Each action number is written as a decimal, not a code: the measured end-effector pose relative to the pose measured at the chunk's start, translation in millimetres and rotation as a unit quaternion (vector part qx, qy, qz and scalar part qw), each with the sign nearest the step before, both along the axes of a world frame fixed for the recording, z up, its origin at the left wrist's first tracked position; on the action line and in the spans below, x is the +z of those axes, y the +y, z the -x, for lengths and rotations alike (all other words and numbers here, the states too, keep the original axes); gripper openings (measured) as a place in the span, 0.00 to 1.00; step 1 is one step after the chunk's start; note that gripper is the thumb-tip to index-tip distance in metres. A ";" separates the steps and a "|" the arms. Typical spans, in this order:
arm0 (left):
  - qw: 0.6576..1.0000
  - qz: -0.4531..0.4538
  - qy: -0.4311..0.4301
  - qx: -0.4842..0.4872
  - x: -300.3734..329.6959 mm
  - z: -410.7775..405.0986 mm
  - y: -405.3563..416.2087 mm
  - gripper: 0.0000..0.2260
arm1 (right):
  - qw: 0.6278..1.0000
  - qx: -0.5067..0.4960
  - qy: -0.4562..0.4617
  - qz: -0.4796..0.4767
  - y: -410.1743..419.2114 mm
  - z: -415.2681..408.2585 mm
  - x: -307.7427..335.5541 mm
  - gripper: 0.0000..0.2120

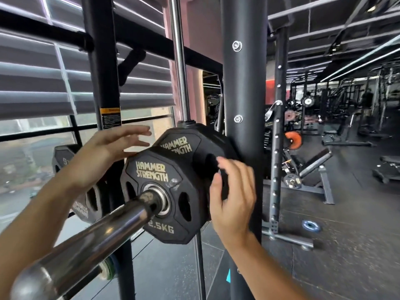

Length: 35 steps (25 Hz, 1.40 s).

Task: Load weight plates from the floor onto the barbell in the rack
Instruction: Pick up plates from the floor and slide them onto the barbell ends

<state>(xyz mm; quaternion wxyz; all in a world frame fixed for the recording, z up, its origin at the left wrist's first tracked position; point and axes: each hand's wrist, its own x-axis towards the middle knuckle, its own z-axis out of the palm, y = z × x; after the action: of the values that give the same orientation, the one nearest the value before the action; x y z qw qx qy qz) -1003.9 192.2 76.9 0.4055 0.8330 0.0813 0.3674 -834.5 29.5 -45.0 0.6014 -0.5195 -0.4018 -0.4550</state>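
A small black 2.5 kg Hammer Strength plate (164,191) sits on the chrome barbell sleeve (91,237), which runs from the lower left toward the rack. Behind it a larger black plate (184,144) is also on the bar. My left hand (108,148) hovers at the small plate's upper left edge with fingers straight, holding nothing. My right hand (232,198) is at the plate's right edge, fingers relaxed and spread, palm near the rim.
A thick black rack upright (244,83) stands right behind the plates, with a chrome guide rod (179,61) beside it. Another plate (65,156) hangs at the left by the window. Benches and racks fill the right side, and a small plate (311,226) lies on the floor.
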 end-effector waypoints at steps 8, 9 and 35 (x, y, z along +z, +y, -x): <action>0.984 -0.013 0.178 0.024 10.6 -50.8 10.8 0.20 | 0.988 0.003 0.153 0.008 0.6 -35.8 -25.6 0.20; 0.984 -0.001 0.175 0.026 9.7 -51.5 10.5 0.19 | 0.989 0.005 0.146 0.006 0.1 -36.6 -27.3 0.19; 0.934 -0.039 0.308 0.175 38.4 -43.1 -43.6 0.34 | 0.988 0.138 -0.066 0.031 0.9 -64.7 46.9 0.14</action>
<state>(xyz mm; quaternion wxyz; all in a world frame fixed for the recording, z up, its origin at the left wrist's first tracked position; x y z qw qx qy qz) -960.8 148.6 115.3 0.2574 0.8931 0.3322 0.1606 -769.7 30.4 1.9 0.6142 -0.4462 -0.5226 -0.3880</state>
